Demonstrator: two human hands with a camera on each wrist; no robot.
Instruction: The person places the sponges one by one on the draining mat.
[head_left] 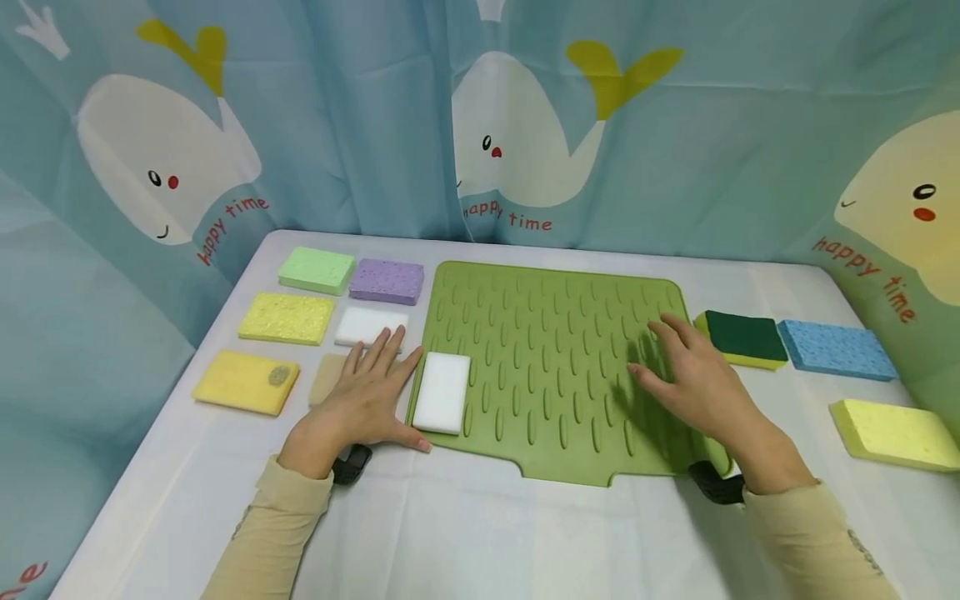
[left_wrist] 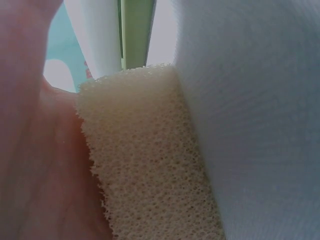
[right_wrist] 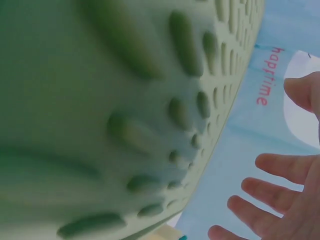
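Observation:
My left hand [head_left: 358,403], fingers spread and straight, lies over a beige sponge [head_left: 323,379] left of the green ribbed mat [head_left: 555,367]. The left wrist view shows the porous side of that beige sponge [left_wrist: 150,165] under the palm. Most of it is hidden from above. A white sponge [head_left: 442,392] lies at the mat's front left corner, just right of the left thumb. Another white sponge [head_left: 369,325] sits at the left fingertips, partly covered. Above the mat's right side hovers my right hand [head_left: 697,379], fingers extended, holding nothing.
To the left lie a light green sponge [head_left: 317,270], a purple one [head_left: 387,282], a yellow one [head_left: 287,318] and a yellow-orange one [head_left: 240,382]. Right of the mat are a green-and-yellow scouring sponge [head_left: 746,337], a blue sponge [head_left: 837,350] and a pale yellow sponge [head_left: 896,435]. A curtain [head_left: 360,150] hangs behind.

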